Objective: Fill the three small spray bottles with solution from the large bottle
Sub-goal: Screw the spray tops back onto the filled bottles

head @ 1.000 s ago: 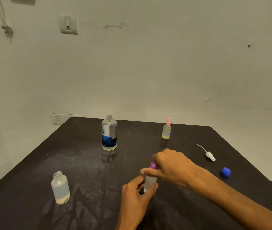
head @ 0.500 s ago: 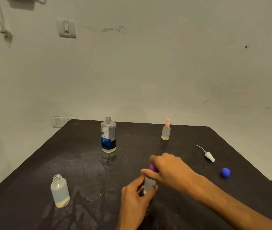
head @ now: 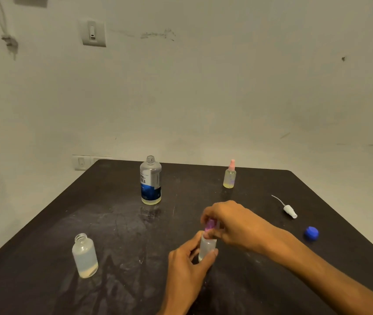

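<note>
right hand (head: pixel 233 223) has kept twisting purple spray cap (head: pixel 210 224); left hand (head: pixel 186 264) grips small bottle (head: pixel 206 247); capping appears nearly finished.

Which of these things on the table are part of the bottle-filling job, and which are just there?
Part of the job:
large bottle, uncapped
open small bottle
pink-topped spray bottle
purple-topped spray bottle, held by left hand and right hand
white spray head
blue cap

Just there:
wall switch
wall outlet
table
</note>
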